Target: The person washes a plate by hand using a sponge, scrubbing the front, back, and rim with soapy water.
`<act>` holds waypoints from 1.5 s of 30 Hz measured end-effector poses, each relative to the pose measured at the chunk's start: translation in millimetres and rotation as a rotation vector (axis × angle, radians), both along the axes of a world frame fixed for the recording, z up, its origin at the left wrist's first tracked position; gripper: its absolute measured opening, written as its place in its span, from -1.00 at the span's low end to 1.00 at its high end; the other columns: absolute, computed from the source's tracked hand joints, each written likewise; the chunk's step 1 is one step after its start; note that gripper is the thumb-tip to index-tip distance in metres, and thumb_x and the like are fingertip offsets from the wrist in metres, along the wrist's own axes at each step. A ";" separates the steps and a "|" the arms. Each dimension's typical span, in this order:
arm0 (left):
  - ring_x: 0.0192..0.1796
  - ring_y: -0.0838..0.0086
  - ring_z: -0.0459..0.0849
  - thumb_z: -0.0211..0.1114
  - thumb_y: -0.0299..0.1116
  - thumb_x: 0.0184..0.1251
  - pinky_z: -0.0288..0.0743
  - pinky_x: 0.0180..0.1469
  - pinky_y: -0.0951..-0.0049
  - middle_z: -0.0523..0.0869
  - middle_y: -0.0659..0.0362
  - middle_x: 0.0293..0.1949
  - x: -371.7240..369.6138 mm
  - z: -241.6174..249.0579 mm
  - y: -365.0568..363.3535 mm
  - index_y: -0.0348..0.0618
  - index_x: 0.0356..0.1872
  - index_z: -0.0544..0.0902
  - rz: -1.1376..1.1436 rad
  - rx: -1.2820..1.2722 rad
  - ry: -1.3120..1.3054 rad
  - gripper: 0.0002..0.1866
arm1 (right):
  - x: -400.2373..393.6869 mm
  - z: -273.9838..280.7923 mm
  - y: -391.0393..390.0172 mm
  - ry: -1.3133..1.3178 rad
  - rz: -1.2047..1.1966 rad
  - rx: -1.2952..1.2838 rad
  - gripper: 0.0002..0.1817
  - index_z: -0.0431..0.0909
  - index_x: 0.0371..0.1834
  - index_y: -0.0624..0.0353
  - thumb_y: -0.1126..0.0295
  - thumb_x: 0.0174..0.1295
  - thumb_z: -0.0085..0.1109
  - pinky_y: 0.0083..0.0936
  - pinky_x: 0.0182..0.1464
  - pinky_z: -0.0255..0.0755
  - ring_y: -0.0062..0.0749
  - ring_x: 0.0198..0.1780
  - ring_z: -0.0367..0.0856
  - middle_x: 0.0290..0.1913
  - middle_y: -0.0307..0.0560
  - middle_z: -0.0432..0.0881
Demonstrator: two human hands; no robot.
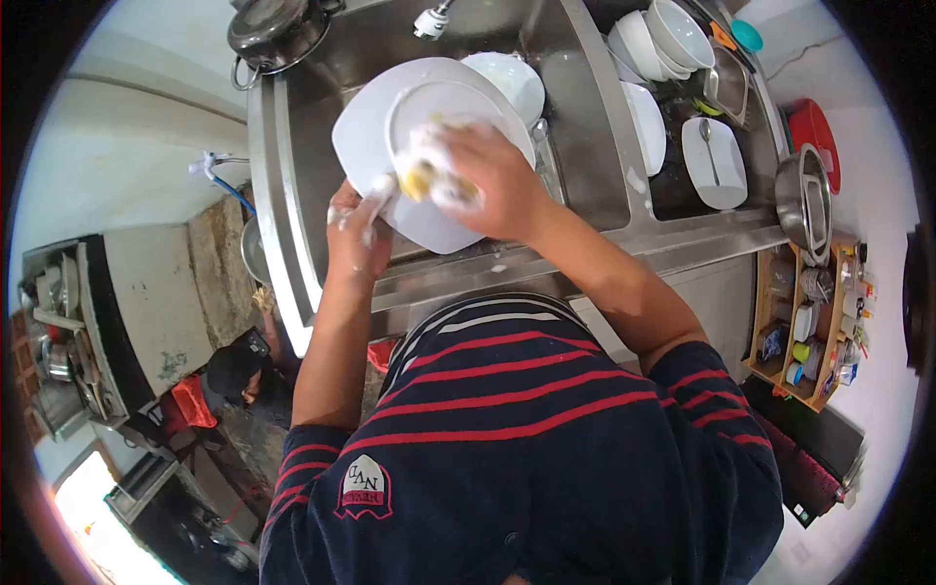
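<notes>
A white, square-cornered plate (361, 136) is tilted over the left basin of the steel sink (624, 117), its underside with a round foot ring facing me. My left hand (359, 229), dotted with suds, grips the plate's lower left edge. Against the plate's underside my right hand (492, 180) presses a foamy yellow sponge (417, 181); its fingers are blurred by motion. Behind the plate, another white dish (512, 86) lies in the basin. A small faucet head (430, 23) hangs above the basin.
White bowls (680, 37), a white dish with a spoon (715, 175) and metal trays sit in the right basin. A dark pot (277, 34) stands at the upper left, metal bowls (804, 200) at the right edge. Another person (244, 375) is low on the left.
</notes>
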State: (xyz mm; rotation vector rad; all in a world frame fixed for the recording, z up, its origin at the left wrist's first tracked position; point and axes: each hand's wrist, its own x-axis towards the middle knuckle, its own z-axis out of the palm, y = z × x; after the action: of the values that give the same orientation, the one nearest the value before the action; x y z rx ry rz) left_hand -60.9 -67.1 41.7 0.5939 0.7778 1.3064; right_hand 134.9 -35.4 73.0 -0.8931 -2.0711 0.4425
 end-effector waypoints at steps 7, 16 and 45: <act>-0.06 0.40 0.62 0.17 -0.55 0.17 0.45 0.06 0.38 0.66 0.10 -0.13 -7.6 10.3 -4.9 -0.30 -0.03 0.55 0.037 -0.069 -0.037 -0.70 | 45.4 -2.3 -13.2 -0.036 0.092 -0.002 -0.53 0.60 -0.13 0.14 0.41 -0.24 0.38 -0.26 0.12 0.39 0.00 0.08 0.49 0.11 -0.03 0.52; -0.04 0.38 0.62 0.21 -0.47 0.18 0.44 0.08 0.36 0.64 0.09 -0.06 4.5 18.8 -4.9 -0.29 0.03 0.52 -0.109 0.107 0.138 -0.64 | 31.5 14.1 50.8 -0.028 -0.159 0.151 -0.57 0.60 -0.08 0.18 0.39 -0.12 0.32 -0.24 0.10 0.40 -0.04 0.06 0.52 0.13 0.01 0.54; -0.14 0.45 0.64 0.26 -0.52 0.10 0.46 -0.02 0.43 0.69 0.13 -0.16 -3.4 31.1 -3.3 -0.29 -0.07 0.60 -0.116 0.090 0.171 -0.69 | 36.6 -13.3 86.8 0.233 -0.577 -0.198 -0.70 0.57 -0.24 0.25 0.42 -0.09 0.24 -0.25 -0.11 0.45 0.04 -0.17 0.57 -0.22 0.10 0.61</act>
State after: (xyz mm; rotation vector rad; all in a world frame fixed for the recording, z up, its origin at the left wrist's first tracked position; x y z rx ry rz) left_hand -64.3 -70.3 72.8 0.8195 0.8148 1.1995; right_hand 171.6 51.4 59.7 -1.4249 -1.4876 0.4147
